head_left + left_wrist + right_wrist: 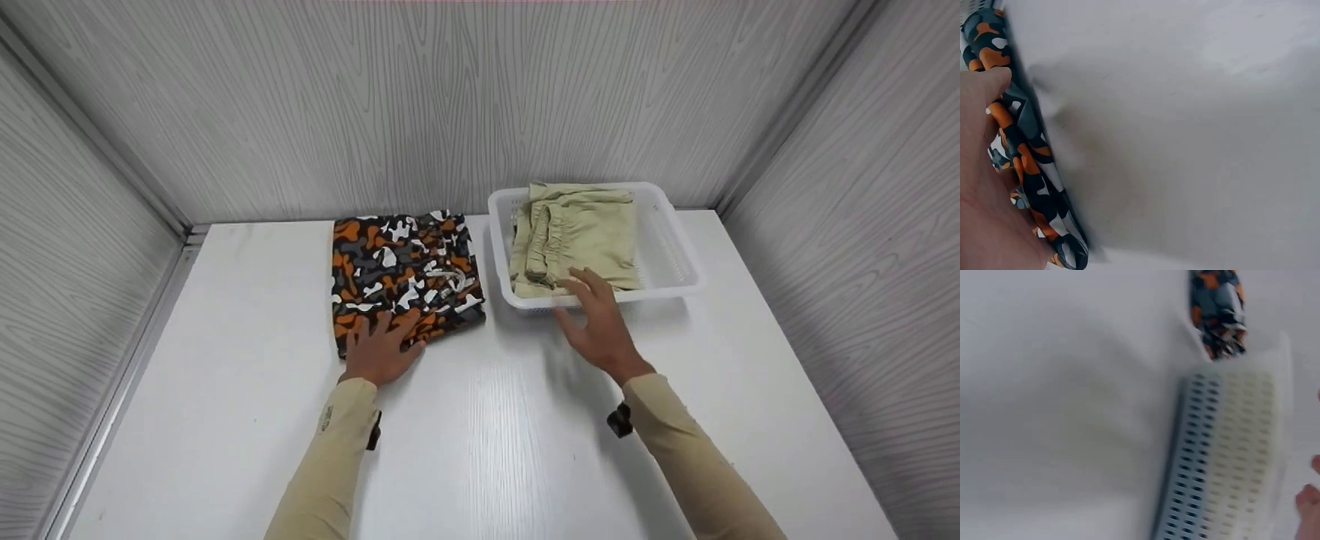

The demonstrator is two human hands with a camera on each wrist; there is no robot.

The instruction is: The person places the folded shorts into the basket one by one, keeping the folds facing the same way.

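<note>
A folded pair of camouflage shorts (390,262) in orange, black, grey and white lies on the table, its drawstring showing. My left hand (381,352) rests on its near edge with fingers spread; the left wrist view shows the thumb along the layered fold (1033,163). To the right, a white plastic basket (671,259) holds folded khaki elastic-waist clothing (592,232). My right hand (600,334) hovers at the basket's front rim, fingers loosely bent and holding nothing. In the right wrist view, its fingers (1307,500) appear only at the edge, beside the perforated basket wall (1213,455).
The white table (480,450) stretches in front of both items. Grey wood-grain panels (360,105) enclose it at the back, left and right. The basket stands near the back panel, close to the camouflage shorts' right side.
</note>
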